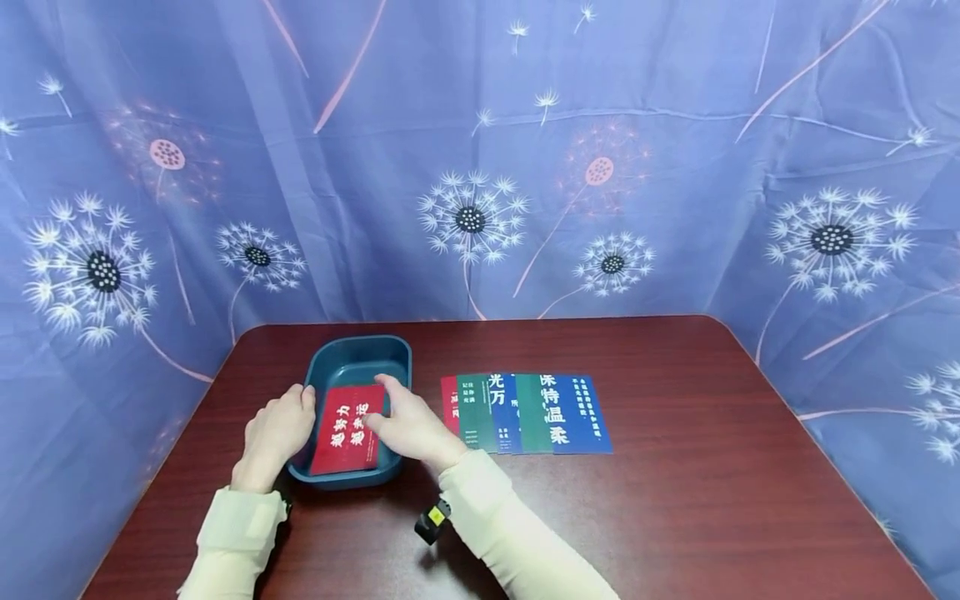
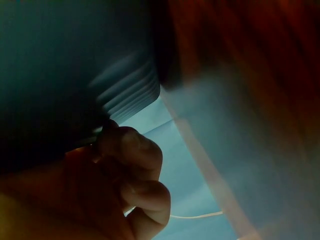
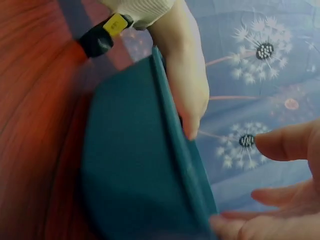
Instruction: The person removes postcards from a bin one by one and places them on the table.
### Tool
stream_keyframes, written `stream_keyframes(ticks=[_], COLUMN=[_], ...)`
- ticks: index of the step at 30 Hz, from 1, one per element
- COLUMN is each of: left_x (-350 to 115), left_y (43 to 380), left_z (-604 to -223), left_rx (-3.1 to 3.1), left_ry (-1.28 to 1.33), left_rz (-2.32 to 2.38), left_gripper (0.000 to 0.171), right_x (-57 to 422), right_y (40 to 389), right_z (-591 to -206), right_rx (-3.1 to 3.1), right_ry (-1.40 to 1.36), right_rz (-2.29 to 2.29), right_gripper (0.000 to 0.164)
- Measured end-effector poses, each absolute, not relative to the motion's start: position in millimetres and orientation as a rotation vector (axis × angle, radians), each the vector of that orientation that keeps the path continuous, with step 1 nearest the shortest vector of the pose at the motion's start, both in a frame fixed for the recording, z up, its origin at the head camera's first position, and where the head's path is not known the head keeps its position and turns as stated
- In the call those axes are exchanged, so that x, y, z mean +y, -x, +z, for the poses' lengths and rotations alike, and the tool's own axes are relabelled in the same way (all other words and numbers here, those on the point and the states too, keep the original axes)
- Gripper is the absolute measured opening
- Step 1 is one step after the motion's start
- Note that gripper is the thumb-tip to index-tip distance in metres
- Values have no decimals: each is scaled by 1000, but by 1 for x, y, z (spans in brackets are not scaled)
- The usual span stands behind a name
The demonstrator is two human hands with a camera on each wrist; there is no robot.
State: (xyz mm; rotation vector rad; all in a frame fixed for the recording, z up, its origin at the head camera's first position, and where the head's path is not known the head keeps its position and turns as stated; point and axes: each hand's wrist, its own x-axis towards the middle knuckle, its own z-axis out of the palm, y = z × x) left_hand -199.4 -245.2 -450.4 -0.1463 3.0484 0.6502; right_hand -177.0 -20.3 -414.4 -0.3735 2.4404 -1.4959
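A blue-green plastic tray [image 1: 358,344] stands on the left part of the table, with a red card [image 1: 348,429] with white characters lying inside. My left hand [image 1: 279,429] grips the tray's left rim; its curled fingers [image 2: 145,150] show against the tray's ribbed wall in the left wrist view. Over the tray's right side is my right hand [image 1: 411,423], fingers spread and thumb near the card. The right wrist view shows that hand's fingers [image 3: 287,142] apart, with one fingertip right at the rim.
Right of the tray lies an overlapping row of several red, green and blue cards [image 1: 582,417] with white characters. The dark red wooden table [image 1: 697,500] meets a blue dandelion-print curtain [image 1: 480,150] at its back and sides.
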Motion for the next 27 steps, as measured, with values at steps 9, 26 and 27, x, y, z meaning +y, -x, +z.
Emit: stream_keyframes(ticks=[9,26,27], left_x=[-245,-244,-244], left_y=[199,202,202], left_z=[-453,-454,-453], left_rx=[3046,3069,3070], left_ry=[141,150,148], left_rz=[650,632,631], left_gripper=[47,45,45], right_x=[-53,-70,-71], right_y=[176,191,192], right_z=[-431,-433,-433], right_rx=[2411,2056,2073], right_ry=[205,-214,-223], right_rz=[-1525,-1898,-1896], right_gripper=[73,79,80])
